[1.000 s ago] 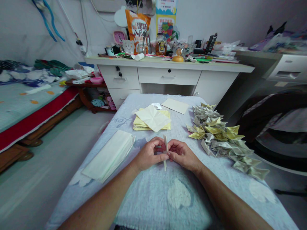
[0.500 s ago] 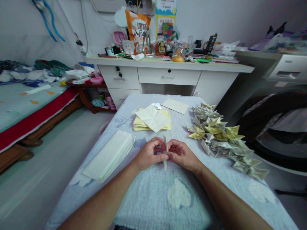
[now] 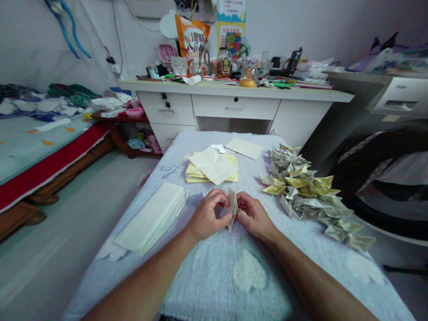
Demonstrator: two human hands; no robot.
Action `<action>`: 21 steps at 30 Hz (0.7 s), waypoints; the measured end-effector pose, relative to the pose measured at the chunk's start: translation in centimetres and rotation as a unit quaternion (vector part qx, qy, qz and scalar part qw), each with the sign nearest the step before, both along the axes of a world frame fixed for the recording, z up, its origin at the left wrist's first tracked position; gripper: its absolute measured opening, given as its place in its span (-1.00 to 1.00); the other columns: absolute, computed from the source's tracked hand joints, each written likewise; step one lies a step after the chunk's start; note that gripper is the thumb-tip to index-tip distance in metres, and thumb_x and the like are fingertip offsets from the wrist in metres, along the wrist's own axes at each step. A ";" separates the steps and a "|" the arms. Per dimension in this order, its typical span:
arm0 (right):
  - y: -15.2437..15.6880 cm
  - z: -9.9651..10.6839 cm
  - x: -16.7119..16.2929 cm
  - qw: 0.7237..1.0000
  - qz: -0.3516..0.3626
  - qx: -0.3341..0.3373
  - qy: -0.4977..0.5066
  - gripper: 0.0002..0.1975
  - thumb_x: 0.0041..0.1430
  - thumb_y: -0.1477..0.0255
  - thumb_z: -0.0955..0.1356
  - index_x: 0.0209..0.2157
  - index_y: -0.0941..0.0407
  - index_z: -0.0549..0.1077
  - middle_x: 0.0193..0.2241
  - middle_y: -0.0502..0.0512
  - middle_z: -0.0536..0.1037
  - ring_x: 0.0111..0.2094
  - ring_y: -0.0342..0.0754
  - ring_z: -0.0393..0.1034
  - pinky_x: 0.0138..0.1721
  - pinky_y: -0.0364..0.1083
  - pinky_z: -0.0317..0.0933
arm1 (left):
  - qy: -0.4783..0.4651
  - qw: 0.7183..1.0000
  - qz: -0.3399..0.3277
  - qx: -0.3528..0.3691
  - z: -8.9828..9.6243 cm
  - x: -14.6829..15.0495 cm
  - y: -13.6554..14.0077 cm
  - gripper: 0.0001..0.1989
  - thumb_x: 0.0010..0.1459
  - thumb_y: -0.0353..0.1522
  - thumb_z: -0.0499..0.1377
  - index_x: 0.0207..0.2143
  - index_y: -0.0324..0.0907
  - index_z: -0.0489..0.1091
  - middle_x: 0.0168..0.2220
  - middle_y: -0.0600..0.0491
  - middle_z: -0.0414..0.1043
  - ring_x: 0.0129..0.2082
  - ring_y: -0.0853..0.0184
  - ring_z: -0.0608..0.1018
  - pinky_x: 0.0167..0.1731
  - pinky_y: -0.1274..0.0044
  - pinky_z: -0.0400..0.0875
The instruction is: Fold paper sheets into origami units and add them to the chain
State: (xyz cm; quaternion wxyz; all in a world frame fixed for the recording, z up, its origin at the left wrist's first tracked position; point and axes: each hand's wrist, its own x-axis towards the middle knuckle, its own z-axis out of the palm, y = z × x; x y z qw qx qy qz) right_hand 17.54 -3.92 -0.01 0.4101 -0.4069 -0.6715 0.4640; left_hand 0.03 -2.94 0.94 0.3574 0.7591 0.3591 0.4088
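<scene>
Between my two hands a small folded paper (image 3: 232,208) stands nearly upright over the cloth. My left hand (image 3: 209,215) pinches its left side, thumb and fingers closed on it. From the other side my right hand (image 3: 253,216) grips its right edge, with some fingers curled out of sight. Just beyond the hands lies a pile of yellow paper (image 3: 197,174) with a creased pale square sheet (image 3: 214,165) on top. A stack of folded pale paper (image 3: 154,216) rests left of my left hand. Several folded paper shapes (image 3: 307,196), grey and yellow, are heaped to the right.
A blue patterned cloth (image 3: 214,276) covers the table. A flat cream card (image 3: 244,148) lies at its far end. Behind stands a white desk (image 3: 234,104) crowded with a jar (image 3: 224,64), an orange bag (image 3: 192,40) and clutter. A bed (image 3: 50,147) is at left, a washing machine (image 3: 401,102) at right.
The folded paper has turned from nearly edge-on so more of its face shows, and its lower tip sits slightly higher. My fingers have shifted a little on it; both hands still grip it.
</scene>
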 end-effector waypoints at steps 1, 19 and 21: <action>-0.1 0.0 -0.1 1.000 -0.010 0.018 -0.023 -0.82 0.00 0.59 0.25 -0.30 0.13 0.33 -0.51 -0.09 0.35 -0.48 -0.19 0.27 -0.44 -0.22 0.15 | 0.016 1.000 0.010 0.019 0.1 0.1 -0.1 -0.83 -0.05 -0.52 0.21 -0.36 -0.19 0.30 -0.21 0.00 0.28 -0.16 0.30 0.41 -0.15 0.47 0.36; 0.0 0.0 -0.7 0.976 -0.122 0.096 -0.155 -0.90 0.10 0.53 0.23 -0.35 0.11 0.35 -0.58 -0.11 0.35 -0.56 -0.19 0.24 -0.49 -0.23 0.05 | 0.001 0.998 0.028 0.058 0.1 0.4 -1.1 -0.52 -0.11 -0.60 0.12 -0.09 -0.13 0.23 -0.03 -0.04 0.26 0.00 0.24 0.38 -0.10 0.44 0.43; 0.0 0.0 -0.6 0.976 -0.124 0.091 -0.152 -0.86 0.08 0.55 0.22 -0.31 0.10 0.34 -0.58 -0.11 0.36 -0.56 -0.18 0.25 -0.49 -0.23 0.05 | -0.002 0.998 0.051 0.048 -0.1 0.4 -1.0 -0.50 -0.10 -0.59 0.11 -0.06 -0.13 0.22 -0.02 -0.05 0.26 0.00 0.25 0.39 -0.14 0.46 0.45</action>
